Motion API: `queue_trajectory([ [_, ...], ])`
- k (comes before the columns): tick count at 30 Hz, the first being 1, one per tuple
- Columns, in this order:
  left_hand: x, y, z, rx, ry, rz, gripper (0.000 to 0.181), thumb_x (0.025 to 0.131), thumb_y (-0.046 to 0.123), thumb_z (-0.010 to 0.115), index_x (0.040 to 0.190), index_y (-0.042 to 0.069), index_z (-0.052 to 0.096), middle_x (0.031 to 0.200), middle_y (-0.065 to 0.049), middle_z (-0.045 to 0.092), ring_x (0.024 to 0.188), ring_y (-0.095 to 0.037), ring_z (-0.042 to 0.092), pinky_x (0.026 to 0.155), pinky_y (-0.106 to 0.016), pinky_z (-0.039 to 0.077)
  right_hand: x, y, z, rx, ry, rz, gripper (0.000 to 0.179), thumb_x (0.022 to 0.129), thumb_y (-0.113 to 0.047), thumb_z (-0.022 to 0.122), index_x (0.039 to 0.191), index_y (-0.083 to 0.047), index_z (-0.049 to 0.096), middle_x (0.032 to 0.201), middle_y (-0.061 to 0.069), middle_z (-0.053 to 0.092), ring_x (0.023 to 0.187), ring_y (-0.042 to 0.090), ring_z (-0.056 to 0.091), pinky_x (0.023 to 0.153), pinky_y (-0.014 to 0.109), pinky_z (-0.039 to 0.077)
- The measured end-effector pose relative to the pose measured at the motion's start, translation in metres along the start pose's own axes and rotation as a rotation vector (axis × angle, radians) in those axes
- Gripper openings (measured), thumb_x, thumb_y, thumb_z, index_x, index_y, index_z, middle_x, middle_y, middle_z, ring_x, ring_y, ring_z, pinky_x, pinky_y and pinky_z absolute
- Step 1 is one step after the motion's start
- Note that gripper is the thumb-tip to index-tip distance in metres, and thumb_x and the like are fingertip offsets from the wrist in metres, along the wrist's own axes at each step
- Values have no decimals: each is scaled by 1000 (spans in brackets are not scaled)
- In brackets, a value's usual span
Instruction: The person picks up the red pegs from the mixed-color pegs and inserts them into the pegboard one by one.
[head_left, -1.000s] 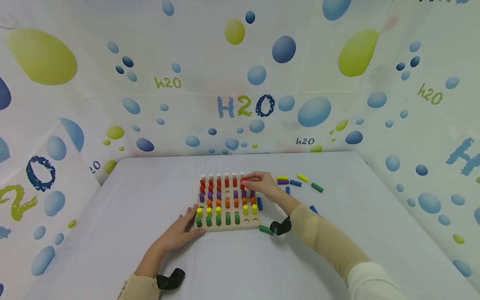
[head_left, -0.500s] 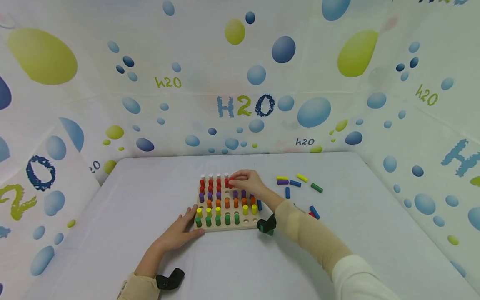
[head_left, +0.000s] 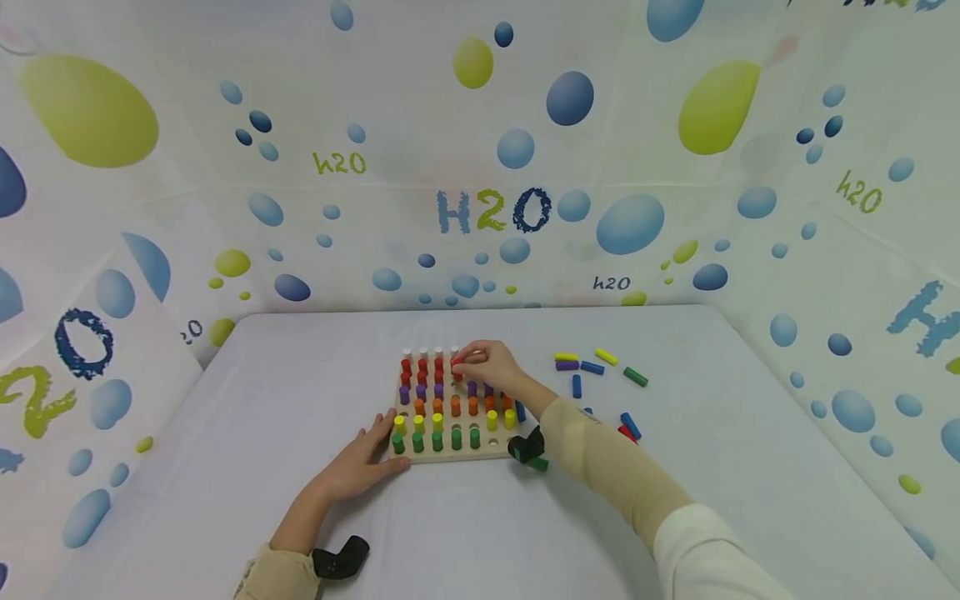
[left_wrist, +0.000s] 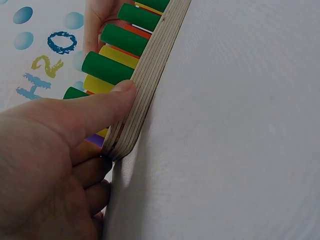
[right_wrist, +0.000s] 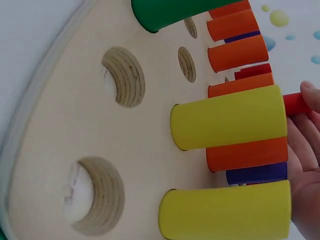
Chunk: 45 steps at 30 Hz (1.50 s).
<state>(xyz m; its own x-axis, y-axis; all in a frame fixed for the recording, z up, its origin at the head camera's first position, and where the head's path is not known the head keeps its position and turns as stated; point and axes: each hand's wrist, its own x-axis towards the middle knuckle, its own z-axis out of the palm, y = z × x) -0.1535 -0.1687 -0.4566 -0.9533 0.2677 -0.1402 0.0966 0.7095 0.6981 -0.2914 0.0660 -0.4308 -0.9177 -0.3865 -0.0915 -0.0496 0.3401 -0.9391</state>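
Observation:
A wooden pegboard (head_left: pixel 450 457) with rows of white, red, purple, orange, yellow and green pegs lies on the white tablecloth. Around its near left corner, my left hand (head_left: pixel 358 467) holds it, the thumb (left_wrist: pixel 112 100) against the front edge and the fingers along the left side. Over the red rows, my right hand (head_left: pixel 491 367) pinches an upright red peg (head_left: pixel 457 373) between thumb and fingertips. Whether that peg's lower end is in a hole cannot be told. Behind the hand, part of the far right rows is hidden. In the right wrist view, bare holes show beside yellow pegs (right_wrist: pixel 227 120).
Loose pegs lie right of the board: yellow (head_left: pixel 606 357), purple (head_left: pixel 567 366), green (head_left: pixel 636 377), several blue (head_left: pixel 577 386) and a red one (head_left: pixel 627 433). Another green peg (head_left: pixel 537 465) sits by the near right corner, partly behind the black wrist camera (head_left: pixel 527 446).
My right hand has moved left across the red rows with the red peg, then slightly further left. My left hand has stayed at the board's corner.

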Motion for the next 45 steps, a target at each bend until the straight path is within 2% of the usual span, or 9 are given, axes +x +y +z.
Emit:
queue_trajectory([
  [9,-2,-1,-1,-14,-12,4,87,85,43,61,145,2,14,149,-22,13,137,-34,6,111,-49,4,3,1,7,-156,-31,-26,18,83,-20,69,96,-9,63,94,3,68,83,13,63,75,26,52],
  [14,-3,-1,-2,-12,-14,6,87,85,42,61,145,1,14,149,-22,12,137,-35,6,111,-49,3,4,2,11,-176,-31,-26,16,83,-19,69,94,-9,63,90,2,69,77,12,63,69,24,53],
  [25,-7,2,4,-14,-20,-4,88,85,43,61,146,2,13,149,-22,12,137,-35,5,111,-49,3,-3,2,10,-241,-65,9,11,84,-17,67,90,-9,63,90,2,69,75,14,61,65,23,52],
  [31,-9,4,4,-11,-11,-18,88,85,44,60,146,3,12,149,-23,10,137,-36,5,110,-50,2,-6,-2,12,-268,-51,18,10,84,-18,67,88,-10,62,93,2,67,83,14,61,70,23,52],
  [37,-9,3,4,-10,-18,-20,89,85,44,61,146,3,12,149,-22,11,137,-36,5,110,-50,2,-12,-3,12,-268,-54,-73,18,84,-17,67,98,-7,62,101,6,66,95,19,62,80,27,52],
  [45,-8,2,5,-6,-14,-3,88,85,43,61,146,1,13,148,-23,12,137,-36,5,111,-49,2,-20,-2,3,-415,-92,-127,34,85,-26,66,113,-7,60,111,5,63,102,16,59,86,27,49],
])
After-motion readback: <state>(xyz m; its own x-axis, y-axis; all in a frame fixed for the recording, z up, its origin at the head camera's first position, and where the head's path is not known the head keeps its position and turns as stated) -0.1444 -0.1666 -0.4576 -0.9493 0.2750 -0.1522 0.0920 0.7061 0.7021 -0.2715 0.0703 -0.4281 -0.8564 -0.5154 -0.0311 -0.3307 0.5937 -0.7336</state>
